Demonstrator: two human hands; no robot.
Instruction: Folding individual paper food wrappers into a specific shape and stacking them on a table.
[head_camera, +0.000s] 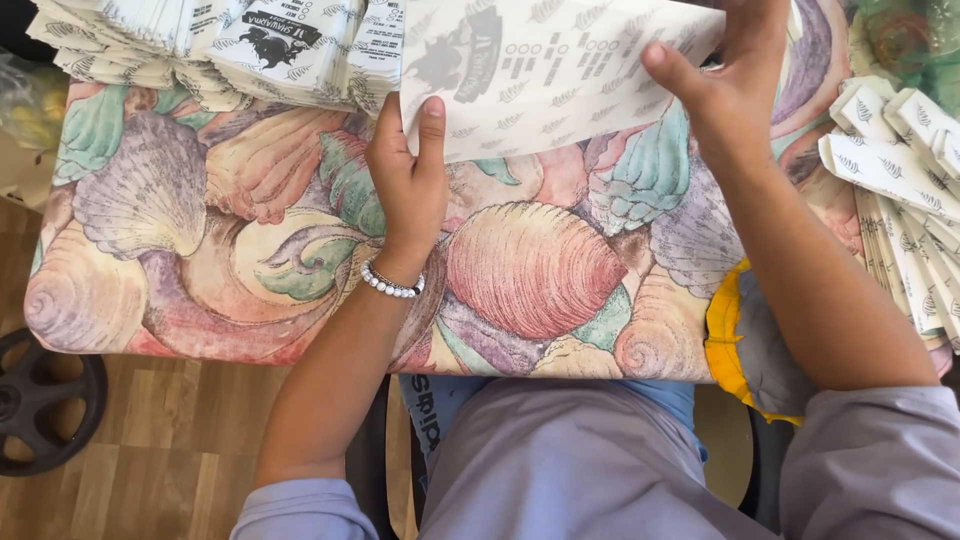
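A shell-patterned desk (200, 250) lies under both hands. Between them spans a white printed paper sheet (560, 70), pinched at its edges by the left hand (408, 185) and right hand (725, 85). Paper stacks (220, 45) sit beyond the left hand.

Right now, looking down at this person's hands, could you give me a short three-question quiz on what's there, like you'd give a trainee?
1. True or false: both hands hold the same white printed paper sheet.
2. Which wrist wears the white bead bracelet? A) left B) right C) neither
3. What pattern covers the table cloth?

Key
1. True: the left hand pinches its lower left corner and the right hand grips its right end.
2. A.
3. Large pastel seashells. Stacks of similar printed paper lie at the far left, and folded pieces at the right.
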